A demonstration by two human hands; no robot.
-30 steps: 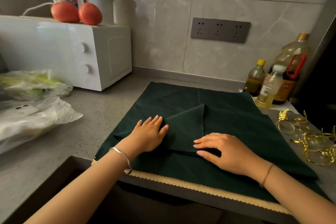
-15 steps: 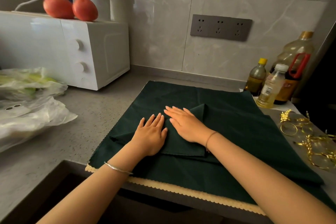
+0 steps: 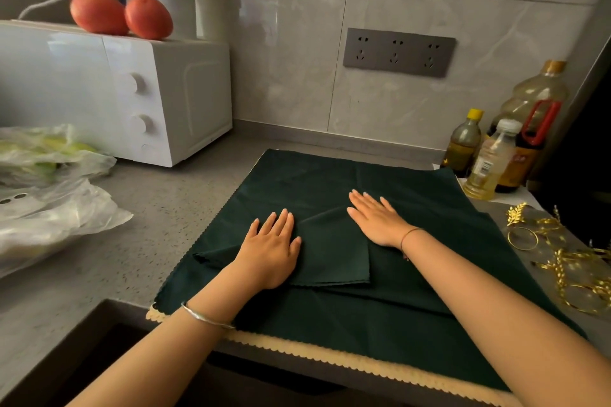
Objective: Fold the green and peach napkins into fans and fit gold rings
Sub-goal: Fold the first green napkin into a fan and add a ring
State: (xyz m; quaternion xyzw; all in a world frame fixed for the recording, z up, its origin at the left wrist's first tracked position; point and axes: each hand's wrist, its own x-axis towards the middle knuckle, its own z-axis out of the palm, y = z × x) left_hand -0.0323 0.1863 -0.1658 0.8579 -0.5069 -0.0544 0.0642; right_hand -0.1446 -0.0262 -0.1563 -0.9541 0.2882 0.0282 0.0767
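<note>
Counter: carrying both napkins at its front edge, rings off to the right.
Green napkin: lying spread flat on the counter, dark and matte, edges cut in tiny zigzags, soft creases running across it.
Peach napkin: lying underneath, showing only as a pale scalloped strip along the near edge.
Flap: folded over toward the middle; probably being smoothed as a first fold. Doing this well: pinning one side, sliding the other palm outward from the crease, lining its edge up squarely so later pleats are stacking evenly.
Left hand: resting flat on the flap's left part, grip wide, holding nothing.
Right hand: pressing flat at the flap's far corner, grip wide, holding nothing.
Gold rings: lying loosely tangled, well apart from both hands.
</note>
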